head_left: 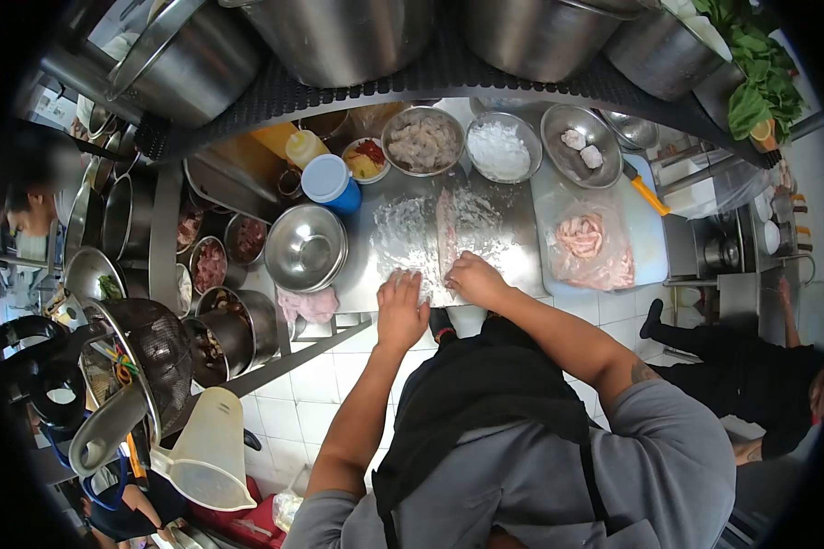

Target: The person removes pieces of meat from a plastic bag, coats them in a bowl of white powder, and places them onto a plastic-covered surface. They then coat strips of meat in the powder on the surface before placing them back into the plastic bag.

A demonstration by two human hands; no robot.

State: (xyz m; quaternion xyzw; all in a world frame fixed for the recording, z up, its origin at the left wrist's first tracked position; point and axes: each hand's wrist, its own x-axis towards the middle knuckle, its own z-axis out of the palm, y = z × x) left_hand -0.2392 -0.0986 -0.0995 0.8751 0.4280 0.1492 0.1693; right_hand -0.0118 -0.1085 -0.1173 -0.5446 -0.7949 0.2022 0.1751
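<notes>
Fillet: a long pale fillet (446,229) lay lengthwise in the middle of the frame, dusted white, its near end under the right hand.
Surface: a steel counter (389,274) spread with flour, beside a white cutting board (655,261) at the right.
Room: a tight kitchen with a white tiled floor (311,384) below the counter edge and big steel pots (339,37) on a shelf across the top.
Left hand: the left hand (401,306) lay flat on the floured steel just left of the fillet, fingers stretched out and close together.
Right hand: the right hand (474,277) rested on the fillet's near end, fingers bent down; whether they gripped it could not be told.
Behind the fillet: a bowl of chopped pieces (422,142), a bowl of flour (502,148) and a bowl with two pale lumps (580,146).
Right side: a bag of raw meat (588,242) on the board, with an orange-handled knife (647,192) above it.
Left side: an empty steel bowl (306,245), a blue-lidded tub (328,181) and a pink cloth (309,304).
Others: another person (760,375) in dark clothes at the lower right, well apart.
</notes>
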